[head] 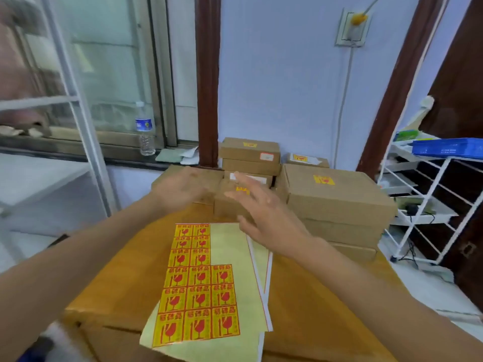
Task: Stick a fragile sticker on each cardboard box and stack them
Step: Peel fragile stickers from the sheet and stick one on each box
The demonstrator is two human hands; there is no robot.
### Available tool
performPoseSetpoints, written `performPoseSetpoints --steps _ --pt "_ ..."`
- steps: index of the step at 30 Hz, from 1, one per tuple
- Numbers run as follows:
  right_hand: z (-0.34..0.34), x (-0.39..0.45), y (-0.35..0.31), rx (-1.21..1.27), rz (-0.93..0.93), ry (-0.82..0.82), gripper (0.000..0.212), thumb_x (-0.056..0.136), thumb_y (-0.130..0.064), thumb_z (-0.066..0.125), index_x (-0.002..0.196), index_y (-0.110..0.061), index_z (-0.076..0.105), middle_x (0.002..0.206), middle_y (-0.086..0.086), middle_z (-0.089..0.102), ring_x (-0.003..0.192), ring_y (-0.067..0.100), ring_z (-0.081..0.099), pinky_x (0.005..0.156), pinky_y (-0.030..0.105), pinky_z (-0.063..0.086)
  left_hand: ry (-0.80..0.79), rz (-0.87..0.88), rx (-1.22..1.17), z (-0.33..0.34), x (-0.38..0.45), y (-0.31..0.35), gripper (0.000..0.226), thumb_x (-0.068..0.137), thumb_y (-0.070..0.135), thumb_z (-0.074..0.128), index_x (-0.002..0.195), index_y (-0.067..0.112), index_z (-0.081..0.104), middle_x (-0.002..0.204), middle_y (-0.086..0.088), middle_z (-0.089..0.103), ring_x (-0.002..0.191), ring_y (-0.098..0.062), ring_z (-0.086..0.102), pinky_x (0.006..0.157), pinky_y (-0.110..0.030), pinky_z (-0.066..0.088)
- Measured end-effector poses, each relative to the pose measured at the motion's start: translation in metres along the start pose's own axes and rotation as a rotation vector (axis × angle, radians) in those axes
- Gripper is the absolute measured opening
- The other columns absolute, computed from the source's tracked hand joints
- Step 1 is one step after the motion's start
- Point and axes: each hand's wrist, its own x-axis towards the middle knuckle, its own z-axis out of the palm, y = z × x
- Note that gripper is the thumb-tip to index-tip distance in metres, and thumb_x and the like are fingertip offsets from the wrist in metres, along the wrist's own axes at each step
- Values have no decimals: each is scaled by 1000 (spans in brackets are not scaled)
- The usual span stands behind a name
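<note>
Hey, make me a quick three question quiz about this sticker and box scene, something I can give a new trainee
1. True or false: the sticker sheet still has every sticker on it.
2. Multiple choice: where does the water bottle stand? A, on the white rack; B, on the window ledge; C, on the big stack of boxes.
3. Short answer: what are the left hand and right hand reaching toward?

Key
1. False. The upper right part of the sheet is bare backing.
2. B.
3. The small cardboard box between them, which already shows a yellow sticker on top. The blur hides whether either hand touches it.
</note>
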Motion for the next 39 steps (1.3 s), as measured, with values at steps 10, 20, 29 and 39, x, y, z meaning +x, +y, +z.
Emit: performPoseSetpoints --steps 10,20,29,39 --pt "155 112 -21 72 322 -221 74 102 -38 59 163 -23 22 173 9 12 158 31 16 127 44 15 216 -257 -5 24 50 -157 87 90 40 73 156 12 25 160 -12 31 139 -36 42 109 -50 42" --pt "213 187 21 -425 271 -313 64 96 -24 61 154 -7 40 152 16 49 138 32 48 129 51 9 135 -598 -700 37 139 -188 85 89 74 53 153 20 38 147 -4 47 137 -32 41 110 -50 33" --pt "192 186 -5 -345 98 -195 78 95 -47 66 159 -22 29 161 17 38 147 37 37 127 56 17 526 -636 -827 13 120 -178 49 89 46 72 116 12 49 101 -3 56 103 -26 59 89 -40 58" --pt "30 96 -62 -296 -21 -10 76 100 -36 64 160 -31 17 166 4 32 148 31 37 105 50 52 405 -236 -173 -82 -43 -84 43 94 60 48 104 22 66 95 1 66 90 -18 61 82 -42 50"
